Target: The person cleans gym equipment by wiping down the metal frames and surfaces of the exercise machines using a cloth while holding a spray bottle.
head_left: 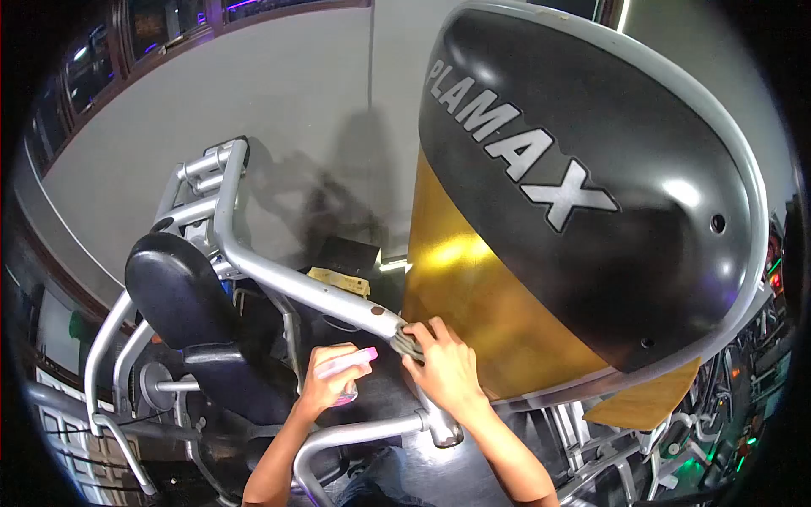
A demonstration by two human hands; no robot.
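My left hand (325, 384) is closed round a spray bottle (342, 365) with a white head and a pink nozzle tip, which points right. Most of the bottle's body is hidden by my fingers. My right hand (448, 363) presses a grey-green cloth (407, 341) onto the lower end of a silver frame tube (296, 283). The fingers are bent over the cloth and hide part of it. A dark round spot shows on the tube just above the cloth.
A large black and gold machine cover (591, 144) with silver lettering stands close on the right. Left is a black padded seat (173, 291). A curved silver tube (355, 435) crosses in front of me. A yellow item (340, 280) lies near the grey wall (296, 76).
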